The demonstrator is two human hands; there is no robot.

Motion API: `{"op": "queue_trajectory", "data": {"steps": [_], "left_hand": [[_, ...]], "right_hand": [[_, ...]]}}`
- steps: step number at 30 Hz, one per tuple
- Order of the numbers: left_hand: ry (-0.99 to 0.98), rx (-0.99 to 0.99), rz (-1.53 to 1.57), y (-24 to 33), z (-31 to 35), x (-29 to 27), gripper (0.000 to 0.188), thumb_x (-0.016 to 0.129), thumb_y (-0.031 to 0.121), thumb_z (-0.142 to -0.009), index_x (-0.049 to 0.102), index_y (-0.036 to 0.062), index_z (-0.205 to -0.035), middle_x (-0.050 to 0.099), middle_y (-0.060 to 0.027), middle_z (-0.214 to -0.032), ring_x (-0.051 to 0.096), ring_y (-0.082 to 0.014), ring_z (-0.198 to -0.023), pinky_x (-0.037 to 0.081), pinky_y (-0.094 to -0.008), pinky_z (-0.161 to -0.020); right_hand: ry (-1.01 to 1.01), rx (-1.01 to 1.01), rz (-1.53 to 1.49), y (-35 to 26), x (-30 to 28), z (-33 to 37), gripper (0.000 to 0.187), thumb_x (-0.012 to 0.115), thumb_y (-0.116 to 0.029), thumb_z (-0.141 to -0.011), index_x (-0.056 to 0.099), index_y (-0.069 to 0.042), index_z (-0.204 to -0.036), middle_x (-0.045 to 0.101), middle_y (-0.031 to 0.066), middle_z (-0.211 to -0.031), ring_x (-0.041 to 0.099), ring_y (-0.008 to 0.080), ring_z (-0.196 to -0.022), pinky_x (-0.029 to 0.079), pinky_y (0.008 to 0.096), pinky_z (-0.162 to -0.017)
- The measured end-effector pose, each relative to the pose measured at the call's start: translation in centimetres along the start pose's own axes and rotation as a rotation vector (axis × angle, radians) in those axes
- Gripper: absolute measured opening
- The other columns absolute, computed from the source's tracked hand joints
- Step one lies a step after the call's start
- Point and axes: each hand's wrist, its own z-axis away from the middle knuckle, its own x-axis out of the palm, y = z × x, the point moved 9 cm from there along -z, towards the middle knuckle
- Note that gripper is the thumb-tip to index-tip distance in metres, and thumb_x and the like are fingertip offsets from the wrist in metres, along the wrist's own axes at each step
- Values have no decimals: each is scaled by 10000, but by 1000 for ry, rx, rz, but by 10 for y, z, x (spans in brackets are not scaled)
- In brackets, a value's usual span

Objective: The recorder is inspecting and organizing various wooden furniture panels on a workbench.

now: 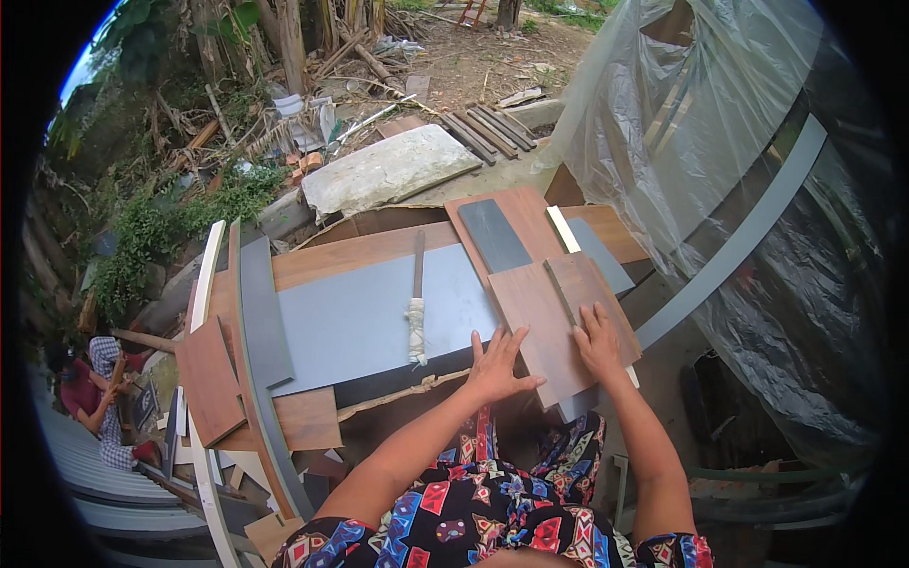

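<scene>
My left hand point(501, 365) lies with fingers spread at the left edge of a brown wood-grain board point(532, 327). My right hand point(602, 350) rests with its fingers stretched out on a second brown board point(602, 301), whose raised edge runs alongside the first. Neither hand is closed around anything. Left of my hands, a hand-saw-like blade or dark bar with a cloth-wrapped handle point(416, 331) lies on a large grey panel point(360, 312). Just beyond the brown boards are a dark grey rectangular piece point(494, 237) and a short cream strip point(562, 229).
Long strips point(254, 350) and a small brown board point(210, 383) lie across the left end, above scattered offcuts point(248, 469). A long grey strip point(739, 246) and plastic sheeting point(701, 123) stand at right. Another person point(99, 402) sits at far left. A concrete slab point(393, 170) lies beyond.
</scene>
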Motion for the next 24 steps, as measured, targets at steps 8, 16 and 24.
{"op": "queue_trajectory", "data": {"steps": [8, 16, 24], "left_hand": [[12, 31, 1, 2, -1, 4, 1024, 577, 701, -697, 166, 171, -1472, 320, -225, -1436, 180, -376, -1390, -44, -645, -1063], [46, 62, -27, 0, 1, 4, 981, 533, 729, -712, 184, 219, -1474, 356, -202, -1414, 193, -390, -1381, -35, -674, -1042], [19, 34, -41, 0, 0, 4, 992, 582, 708, -697, 212, 190, -1458, 333, -190, -1435, 186, -379, -1385, -24, -655, -1057]], "right_hand": [[2, 97, 92, 8, 34, -75, 495, 507, -336, -876, 469, -119, -1319, 385, 212, -1387, 409, 364, -1241, 315, 454, -1038], [16, -2, 40, -28, 31, -47, 471, 536, -314, -869, 503, -102, -1289, 392, 218, -1378, 440, 379, -1200, 331, 463, -1015], [-35, -76, 1, -23, -5, 17, 490, 574, -294, -853, 506, -100, -1298, 410, 209, -1365, 435, 370, -1206, 329, 449, -1015]]}}
